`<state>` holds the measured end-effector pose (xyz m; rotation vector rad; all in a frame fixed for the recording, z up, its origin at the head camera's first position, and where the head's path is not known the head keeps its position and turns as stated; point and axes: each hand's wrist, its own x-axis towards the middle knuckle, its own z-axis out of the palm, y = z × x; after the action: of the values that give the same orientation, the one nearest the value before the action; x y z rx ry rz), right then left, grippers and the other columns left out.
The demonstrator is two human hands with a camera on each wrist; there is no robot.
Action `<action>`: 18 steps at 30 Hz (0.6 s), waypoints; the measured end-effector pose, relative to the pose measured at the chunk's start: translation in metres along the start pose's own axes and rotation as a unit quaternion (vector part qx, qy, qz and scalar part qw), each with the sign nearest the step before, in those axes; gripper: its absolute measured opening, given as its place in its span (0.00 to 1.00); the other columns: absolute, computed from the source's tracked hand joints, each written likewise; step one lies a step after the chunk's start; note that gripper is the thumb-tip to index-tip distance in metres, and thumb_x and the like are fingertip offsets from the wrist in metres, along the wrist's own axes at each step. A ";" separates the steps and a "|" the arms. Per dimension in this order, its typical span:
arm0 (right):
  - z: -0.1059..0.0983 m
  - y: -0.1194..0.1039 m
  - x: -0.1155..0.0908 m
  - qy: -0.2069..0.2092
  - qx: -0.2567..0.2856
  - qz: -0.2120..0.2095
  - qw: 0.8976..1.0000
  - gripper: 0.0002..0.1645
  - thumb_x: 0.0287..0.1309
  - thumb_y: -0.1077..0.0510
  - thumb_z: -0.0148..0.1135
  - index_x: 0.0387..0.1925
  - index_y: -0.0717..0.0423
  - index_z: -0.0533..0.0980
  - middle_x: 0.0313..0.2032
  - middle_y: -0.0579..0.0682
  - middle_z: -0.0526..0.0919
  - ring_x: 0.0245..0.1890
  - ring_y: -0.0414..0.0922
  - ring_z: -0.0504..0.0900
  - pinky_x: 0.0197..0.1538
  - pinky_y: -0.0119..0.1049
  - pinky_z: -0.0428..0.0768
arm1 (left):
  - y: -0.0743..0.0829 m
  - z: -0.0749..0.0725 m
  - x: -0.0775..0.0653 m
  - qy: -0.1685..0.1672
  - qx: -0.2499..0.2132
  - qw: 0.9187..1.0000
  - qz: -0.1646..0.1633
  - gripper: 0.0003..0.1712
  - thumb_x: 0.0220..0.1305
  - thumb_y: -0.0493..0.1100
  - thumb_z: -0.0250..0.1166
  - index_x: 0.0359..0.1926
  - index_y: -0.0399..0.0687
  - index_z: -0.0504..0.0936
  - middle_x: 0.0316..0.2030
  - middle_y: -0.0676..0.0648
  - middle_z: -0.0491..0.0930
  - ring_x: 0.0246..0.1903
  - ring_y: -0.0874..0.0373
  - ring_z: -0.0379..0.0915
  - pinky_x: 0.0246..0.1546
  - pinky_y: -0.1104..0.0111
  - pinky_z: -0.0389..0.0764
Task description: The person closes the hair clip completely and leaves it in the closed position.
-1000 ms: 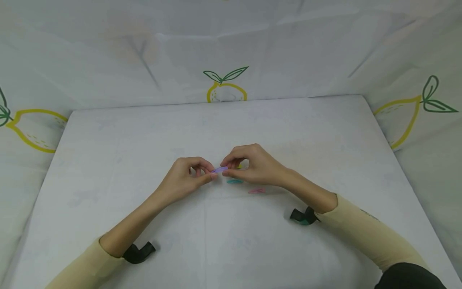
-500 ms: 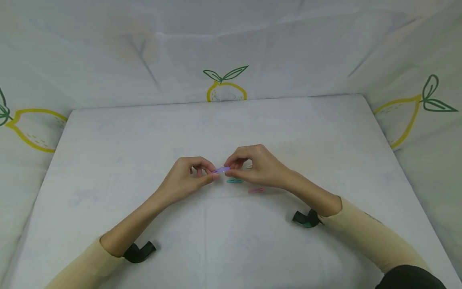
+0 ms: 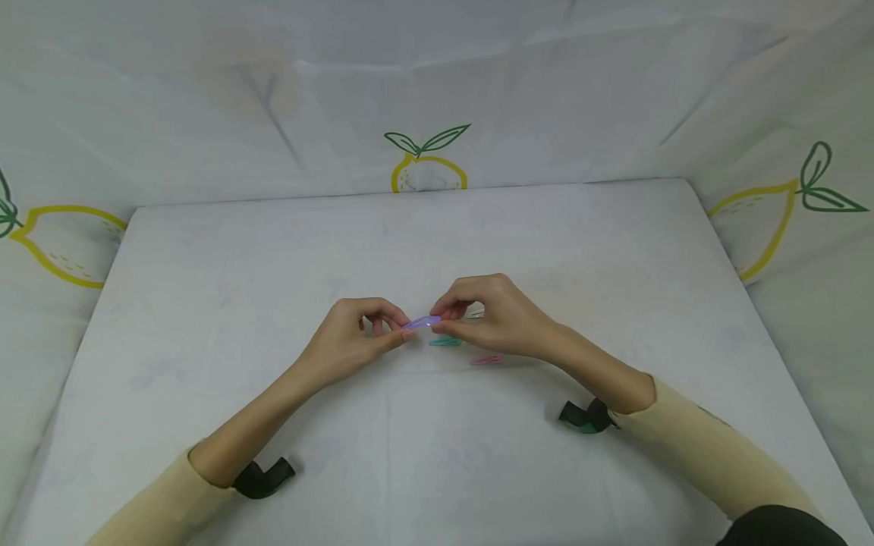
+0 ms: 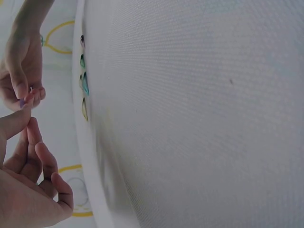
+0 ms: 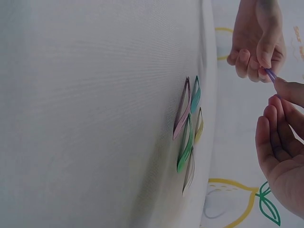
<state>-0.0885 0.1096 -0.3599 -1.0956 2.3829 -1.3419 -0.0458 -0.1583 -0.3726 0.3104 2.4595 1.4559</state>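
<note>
Two walls of white cloth printed with lemons are seen behind and beside a table covered in white. Above its middle, the left hand and the right hand are brought together, each with fingers curled and pinching one end of a purple hair clip, which is held level between them just above the surface. On each wrist a dark strap is worn below a cream sleeve. Beneath the right hand, several small clips are laid on the cloth close together: a teal clip, a pink clip, and, in the right wrist view, a green clip and a yellow clip beside them.
</note>
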 end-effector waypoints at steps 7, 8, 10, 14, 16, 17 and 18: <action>-0.004 0.001 -0.005 -0.005 -0.004 0.008 1.000 0.08 0.60 0.62 0.80 0.42 0.53 0.90 0.36 0.41 0.91 0.34 0.34 0.86 0.47 0.39 0.89 | 0.000 0.000 -0.001 -0.006 -0.001 1.000 -0.003 0.03 0.66 0.49 0.77 0.37 0.59 0.92 0.29 0.55 0.85 0.23 0.60 0.65 0.22 0.72 0.63; -0.004 0.000 -0.005 -0.007 -0.005 0.009 1.000 0.08 0.60 0.62 0.80 0.42 0.53 0.90 0.36 0.41 0.91 0.34 0.34 0.86 0.48 0.39 0.89 | 0.000 0.001 -0.001 -0.007 0.000 1.000 -0.004 0.03 0.66 0.49 0.77 0.37 0.59 0.92 0.29 0.55 0.85 0.24 0.60 0.66 0.22 0.72 0.63; -0.005 0.000 -0.007 -0.009 -0.008 0.011 1.000 0.08 0.60 0.61 0.80 0.42 0.53 0.91 0.35 0.40 0.91 0.35 0.34 0.86 0.48 0.40 0.89 | 0.001 0.002 -0.002 -0.008 0.001 1.000 -0.004 0.03 0.66 0.49 0.77 0.37 0.60 0.92 0.29 0.56 0.85 0.25 0.59 0.67 0.23 0.72 0.64; -0.007 -0.001 -0.011 -0.007 -0.021 0.006 1.000 0.09 0.59 0.62 0.81 0.42 0.52 0.91 0.36 0.40 0.91 0.35 0.33 0.86 0.48 0.37 0.88 | 0.002 0.004 -0.002 -0.011 0.006 1.000 0.003 0.03 0.67 0.49 0.77 0.37 0.60 0.92 0.28 0.54 0.84 0.26 0.58 0.68 0.23 0.71 0.63; -0.007 0.000 -0.012 -0.008 -0.028 0.002 1.000 0.08 0.60 0.62 0.80 0.42 0.52 0.91 0.37 0.40 0.91 0.36 0.33 0.86 0.47 0.36 0.87 | 0.003 0.004 -0.002 -0.013 0.009 1.000 0.007 0.02 0.67 0.49 0.77 0.37 0.60 0.92 0.28 0.54 0.83 0.27 0.58 0.69 0.23 0.71 0.63; -0.007 0.000 -0.013 -0.009 -0.030 0.000 1.000 0.08 0.60 0.62 0.80 0.42 0.52 0.91 0.37 0.40 0.92 0.36 0.34 0.85 0.47 0.36 0.87 | 0.003 0.005 -0.002 -0.014 0.011 1.000 0.007 0.03 0.67 0.49 0.77 0.37 0.59 0.92 0.28 0.54 0.83 0.28 0.58 0.69 0.23 0.71 0.63; -0.007 0.000 -0.013 -0.010 -0.031 -0.002 0.999 0.08 0.61 0.62 0.79 0.42 0.52 0.91 0.38 0.40 0.92 0.36 0.34 0.85 0.46 0.37 0.87 | 0.003 0.005 -0.002 -0.015 0.012 1.000 0.007 0.02 0.67 0.48 0.77 0.36 0.60 0.92 0.28 0.54 0.83 0.28 0.57 0.69 0.22 0.72 0.62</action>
<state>-0.0825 0.1235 -0.3580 -1.1247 2.4248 -1.2588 -0.0416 -0.1532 -0.3716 0.3527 2.4581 1.4183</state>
